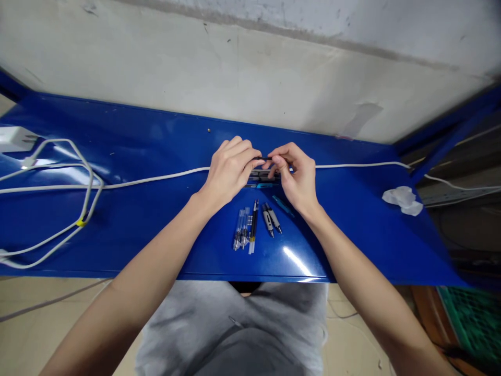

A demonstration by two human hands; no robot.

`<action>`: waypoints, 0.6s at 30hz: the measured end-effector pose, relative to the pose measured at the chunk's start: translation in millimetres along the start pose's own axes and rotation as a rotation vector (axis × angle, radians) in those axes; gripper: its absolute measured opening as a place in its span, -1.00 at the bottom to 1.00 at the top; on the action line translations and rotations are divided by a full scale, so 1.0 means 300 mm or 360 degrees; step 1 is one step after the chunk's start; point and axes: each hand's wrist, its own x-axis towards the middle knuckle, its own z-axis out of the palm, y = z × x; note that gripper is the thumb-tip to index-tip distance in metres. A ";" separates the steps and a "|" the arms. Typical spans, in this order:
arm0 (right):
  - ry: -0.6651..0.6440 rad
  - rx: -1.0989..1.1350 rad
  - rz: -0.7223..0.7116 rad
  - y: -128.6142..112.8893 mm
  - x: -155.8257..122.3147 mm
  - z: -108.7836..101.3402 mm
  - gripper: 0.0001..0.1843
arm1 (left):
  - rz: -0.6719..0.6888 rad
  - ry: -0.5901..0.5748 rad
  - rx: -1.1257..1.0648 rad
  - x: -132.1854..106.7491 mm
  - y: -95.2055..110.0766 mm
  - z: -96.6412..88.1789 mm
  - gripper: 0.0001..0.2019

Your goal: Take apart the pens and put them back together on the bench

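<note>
Blue counter [156,230]: glossy, set against a pale, marked wall [176,68], with a white cable [156,180] running left to right across it and out of sight behind our wrists.
Left hand [230,169]: thumb and fingertips pinch the left end of a thin dark rod [264,158], the back of the hand turned up.
Right hand [295,175]: thumb and fingertips pinch the rod's right end; the lower fingers curl, and we cannot tell whether they touch it.
Two-ended hold: we likely grip both ends because so slim a piece would swing from one alone.
Rod's place: between our fingertips, just above a row of pens [264,174] that the hands partly hide.
Near parts: clear tubes [245,224], dark slim refills [254,222] and grey pen pieces [269,222] lie from left to right in small groups, seemingly matched by kind and within easy reach; a teal piece [282,206] slants just beside our right hand.
Outer ends: a white charger [18,139] at far left and crumpled tissue [403,201] at right lie well apart from us, perhaps to leave elbow room.
</note>
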 end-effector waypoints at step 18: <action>0.0025 -0.0219 0.0149 -0.016 -0.002 -0.011 -0.40 | -0.0018 -0.0141 -0.0037 -0.006 0.032 -0.017 -0.56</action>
